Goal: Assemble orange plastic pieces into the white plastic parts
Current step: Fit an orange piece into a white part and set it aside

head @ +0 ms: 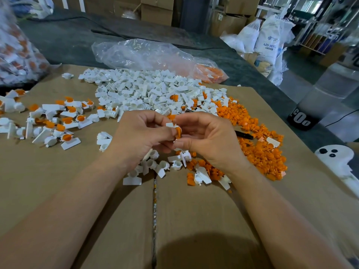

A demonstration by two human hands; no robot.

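Observation:
My left hand [139, 133] and my right hand [206, 136] meet above the cardboard, fingers curled. Between them they pinch a white plastic part [170, 125] with an orange piece [178, 132] sitting in it. A big heap of white parts [147, 92] lies behind the hands. A pile of orange pieces [260, 148] spreads to the right. Assembled white-and-orange parts [58, 121] are scattered at the left. A few loose white parts [155, 164] lie just under my hands.
Flat cardboard [97, 210] covers the table. A clear plastic bag [147, 55] with some orange pieces lies behind the heap, another bag [15, 55] at far left. A black pen [243, 135] lies by my right hand. A white object [338, 160] sits at the right edge.

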